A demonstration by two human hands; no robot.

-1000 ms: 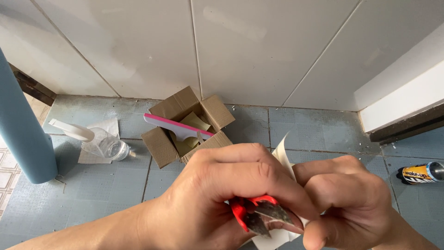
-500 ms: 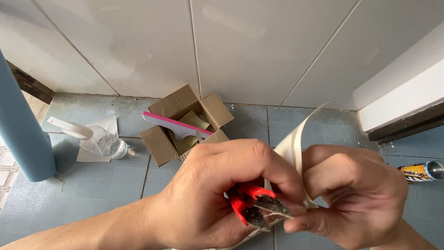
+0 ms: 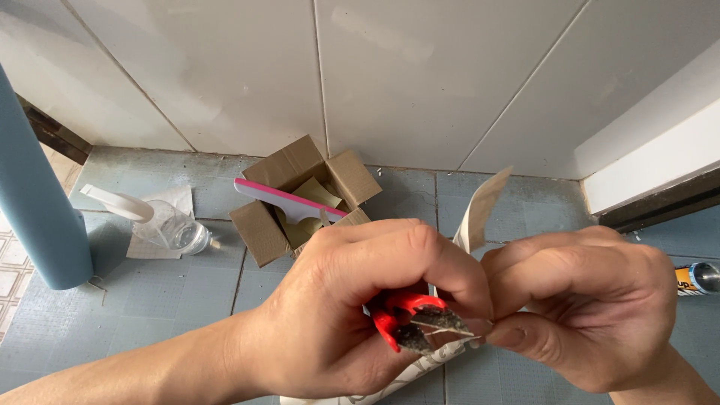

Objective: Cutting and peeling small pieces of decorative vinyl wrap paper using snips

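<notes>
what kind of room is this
Probably a bathroom or similar tiled room under repair: a white tiled wall, blue-grey floor tiles, a blue pipe, and an open cardboard box.

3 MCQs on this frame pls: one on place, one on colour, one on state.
1. Where is the cardboard box?
A. on the floor by the tiled wall
B. in the right hand
C. on top of the blue pipe

2. What colour are the handles of the scissors?
A. green
B. red
C. white

3. What state are the box flaps in?
A. taped shut
B. crushed flat
C. open

Answers: 1 A, it sits on the floor tiles at the foot of the wall. 2 B, red handles show in the left hand. 3 C, the flaps spread outward.
</notes>
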